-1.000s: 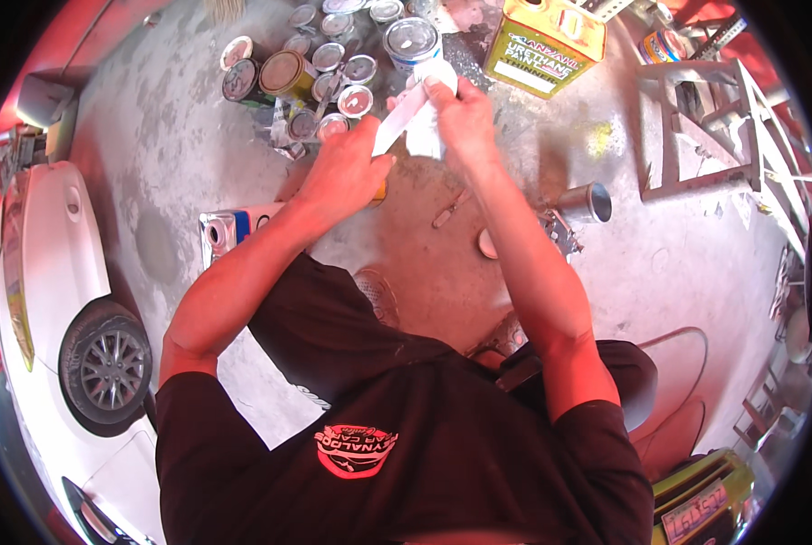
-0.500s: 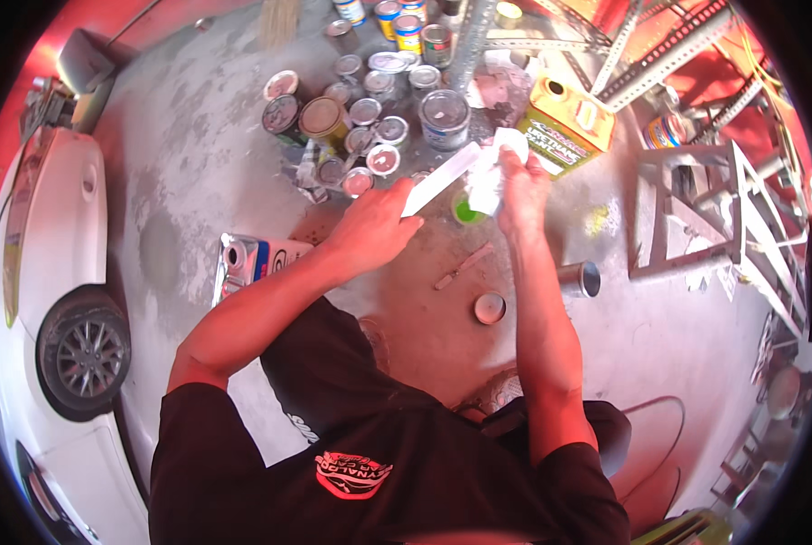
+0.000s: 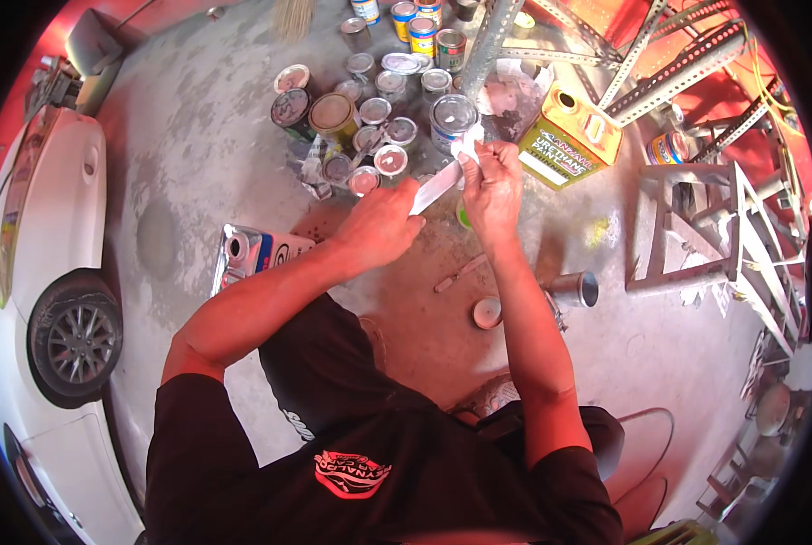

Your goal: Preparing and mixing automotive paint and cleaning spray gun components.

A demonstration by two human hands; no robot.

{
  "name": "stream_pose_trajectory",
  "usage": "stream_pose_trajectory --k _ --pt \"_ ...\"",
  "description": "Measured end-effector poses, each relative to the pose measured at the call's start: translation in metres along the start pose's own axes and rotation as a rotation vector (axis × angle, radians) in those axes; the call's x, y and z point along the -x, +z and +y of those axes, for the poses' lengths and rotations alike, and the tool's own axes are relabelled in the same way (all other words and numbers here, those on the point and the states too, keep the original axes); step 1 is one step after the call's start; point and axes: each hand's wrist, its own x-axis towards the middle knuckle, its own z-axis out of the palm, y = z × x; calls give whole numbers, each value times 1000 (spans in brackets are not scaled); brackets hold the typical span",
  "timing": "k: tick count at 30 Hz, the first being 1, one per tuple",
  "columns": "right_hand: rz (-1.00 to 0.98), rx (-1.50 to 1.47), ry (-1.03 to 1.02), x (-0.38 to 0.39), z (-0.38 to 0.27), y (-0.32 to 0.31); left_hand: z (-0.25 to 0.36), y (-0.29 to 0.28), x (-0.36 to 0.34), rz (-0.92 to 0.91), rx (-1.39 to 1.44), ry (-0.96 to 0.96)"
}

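My left hand grips one end of a flat white stick that slants up to the right. My right hand pinches a crumpled white rag around the stick's upper end. A small green-rimmed object shows just below the stick, between my two hands. Both hands hover over a concrete floor, close to a cluster of several round paint cans.
A yellow rectangular tin lies right of my hands. A silver rectangular can lies on its side at my left forearm. A round lid and metal cup lie lower right. A metal rack stands right; a white car left.
The view has shifted so the cans and my hands sit lower and more to the right. My right hand with the rag has slid along the stick toward its upper end.
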Motion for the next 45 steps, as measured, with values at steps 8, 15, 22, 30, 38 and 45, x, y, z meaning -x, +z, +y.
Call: stream_pose_trajectory --k 8,15,22,30,38,45 --pt "6 -650 652 3 23 -3 3 -4 0 -68 4 -50" --pt "-224 -1186 1134 15 -20 -8 -1 -4 -4 -55 -37 -95" --pt "-313 -1299 1046 9 12 -11 6 -5 -4 -155 -80 -57" --pt "-76 -812 742 -7 18 -33 -6 1 -3 -148 -73 -65" --pt "-110 14 -49 14 -23 -2 0 2 -7 -34 -92 -15" --pt "-61 81 114 -31 60 -21 0 1 -11 -4 -41 12"
